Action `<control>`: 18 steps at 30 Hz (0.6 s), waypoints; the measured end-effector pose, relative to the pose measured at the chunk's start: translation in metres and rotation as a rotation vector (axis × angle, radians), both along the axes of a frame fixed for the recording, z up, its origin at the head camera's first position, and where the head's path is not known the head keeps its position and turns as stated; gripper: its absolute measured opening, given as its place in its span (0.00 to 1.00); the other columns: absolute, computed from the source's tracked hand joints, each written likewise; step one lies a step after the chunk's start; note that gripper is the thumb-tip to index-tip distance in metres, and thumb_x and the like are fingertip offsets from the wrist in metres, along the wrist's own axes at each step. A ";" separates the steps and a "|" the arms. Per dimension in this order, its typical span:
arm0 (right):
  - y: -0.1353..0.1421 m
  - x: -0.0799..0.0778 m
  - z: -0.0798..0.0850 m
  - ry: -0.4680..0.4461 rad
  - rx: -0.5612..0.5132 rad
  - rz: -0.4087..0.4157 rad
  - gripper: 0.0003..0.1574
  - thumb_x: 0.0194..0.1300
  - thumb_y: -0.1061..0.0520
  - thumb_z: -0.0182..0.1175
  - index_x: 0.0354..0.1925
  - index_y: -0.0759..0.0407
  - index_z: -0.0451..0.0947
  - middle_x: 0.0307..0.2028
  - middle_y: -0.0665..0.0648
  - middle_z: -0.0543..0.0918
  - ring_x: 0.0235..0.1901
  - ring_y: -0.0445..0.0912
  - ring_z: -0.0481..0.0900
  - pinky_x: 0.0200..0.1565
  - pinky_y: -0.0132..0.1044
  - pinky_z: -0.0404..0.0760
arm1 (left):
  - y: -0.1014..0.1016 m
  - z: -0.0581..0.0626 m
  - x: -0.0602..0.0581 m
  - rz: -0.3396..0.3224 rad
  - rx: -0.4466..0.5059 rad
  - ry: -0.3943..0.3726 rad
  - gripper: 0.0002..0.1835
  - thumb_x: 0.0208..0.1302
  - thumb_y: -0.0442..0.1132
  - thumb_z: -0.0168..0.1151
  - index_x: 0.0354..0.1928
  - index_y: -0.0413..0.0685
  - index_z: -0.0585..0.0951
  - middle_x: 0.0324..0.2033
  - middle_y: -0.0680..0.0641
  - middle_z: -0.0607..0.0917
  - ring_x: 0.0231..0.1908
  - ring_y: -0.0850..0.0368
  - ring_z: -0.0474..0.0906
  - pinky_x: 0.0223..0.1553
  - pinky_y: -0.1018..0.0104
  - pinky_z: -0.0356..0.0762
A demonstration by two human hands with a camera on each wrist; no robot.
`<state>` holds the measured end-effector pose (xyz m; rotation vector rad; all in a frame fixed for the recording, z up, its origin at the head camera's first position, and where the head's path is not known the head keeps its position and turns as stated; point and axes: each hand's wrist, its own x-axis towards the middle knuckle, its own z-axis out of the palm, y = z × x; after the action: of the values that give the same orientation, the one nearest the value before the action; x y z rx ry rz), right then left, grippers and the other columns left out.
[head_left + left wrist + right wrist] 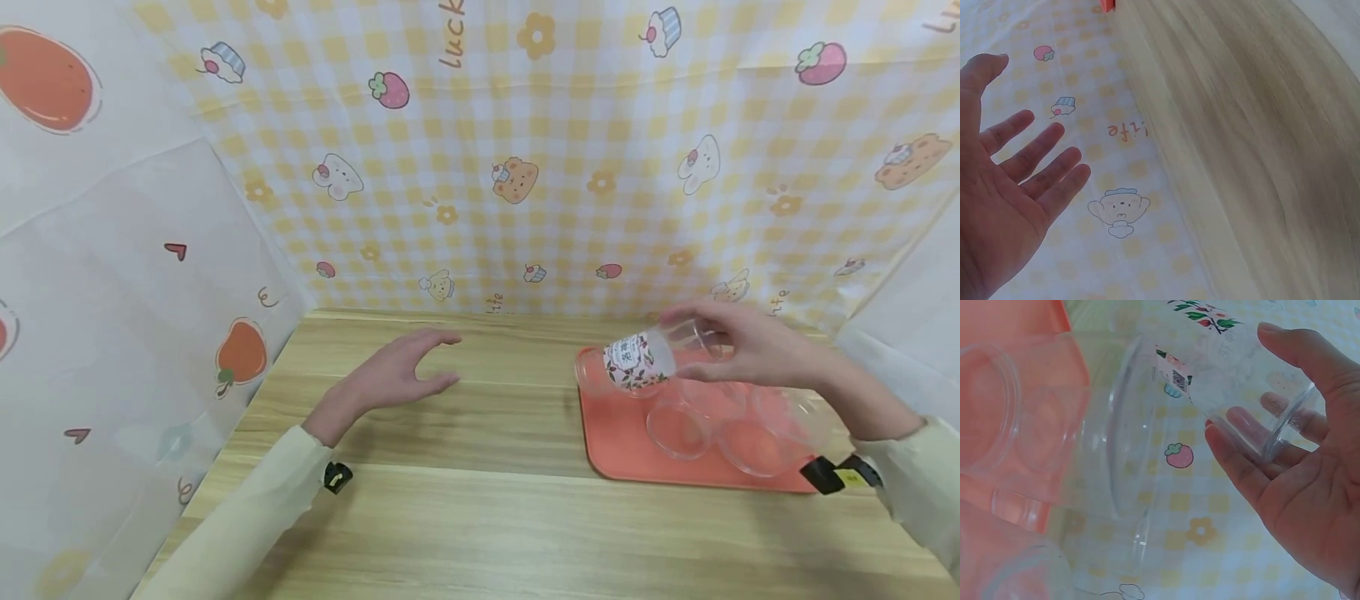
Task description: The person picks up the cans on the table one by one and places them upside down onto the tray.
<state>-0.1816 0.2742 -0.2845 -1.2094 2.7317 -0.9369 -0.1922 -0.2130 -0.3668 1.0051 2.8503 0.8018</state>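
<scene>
My right hand (742, 342) grips a clear plastic cup (637, 360) with a floral printed label, tilted on its side above the tray's back left part. In the right wrist view, thumb and fingers curl around the cup (1222, 381) near its rim. Beneath and beside it, several other clear cups (678, 431) stand or lie on a coral-red tray (618, 458); their see-through walls overlap, so which are upright is hard to tell. Over the wooden table, left of the tray, my left hand (397, 371) hovers with its fingers loosely spread, holding nothing, as the left wrist view also shows.
The wooden table (480, 533) runs back to a yellow checked cloth (525, 233) with cartoon prints. A white printed sheet (150, 292) hangs along the left side, and another pale sheet (911, 333) stands on the right.
</scene>
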 end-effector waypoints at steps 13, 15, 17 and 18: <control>-0.010 -0.010 0.009 -0.064 0.110 0.071 0.36 0.59 0.56 0.76 0.63 0.58 0.74 0.57 0.53 0.81 0.49 0.46 0.83 0.46 0.41 0.85 | -0.006 0.002 0.003 0.052 -0.125 0.045 0.35 0.69 0.60 0.62 0.71 0.50 0.71 0.68 0.47 0.73 0.66 0.47 0.70 0.63 0.47 0.71; -0.012 -0.012 0.010 -0.067 0.120 0.089 0.35 0.59 0.56 0.76 0.62 0.59 0.74 0.55 0.53 0.81 0.48 0.46 0.83 0.46 0.42 0.85 | -0.006 0.002 0.002 0.047 -0.131 0.057 0.34 0.69 0.59 0.63 0.71 0.50 0.71 0.67 0.47 0.73 0.65 0.48 0.71 0.62 0.47 0.73; -0.015 -0.013 0.011 -0.060 0.144 0.094 0.34 0.59 0.55 0.77 0.61 0.59 0.75 0.54 0.52 0.82 0.47 0.45 0.83 0.46 0.41 0.85 | -0.007 0.002 0.002 0.038 -0.133 0.073 0.34 0.69 0.58 0.64 0.70 0.49 0.72 0.67 0.46 0.74 0.64 0.47 0.71 0.62 0.47 0.73; -0.016 -0.014 0.011 -0.058 0.157 0.095 0.34 0.58 0.55 0.77 0.60 0.60 0.76 0.53 0.52 0.82 0.46 0.45 0.83 0.45 0.41 0.86 | -0.007 0.002 0.002 0.037 -0.136 0.081 0.34 0.69 0.57 0.64 0.70 0.48 0.72 0.66 0.45 0.74 0.64 0.46 0.72 0.61 0.46 0.73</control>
<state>-0.1956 0.2580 -0.2730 -1.2499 2.6206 -0.7216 -0.1901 -0.2198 -0.3644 0.9930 2.9516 0.5731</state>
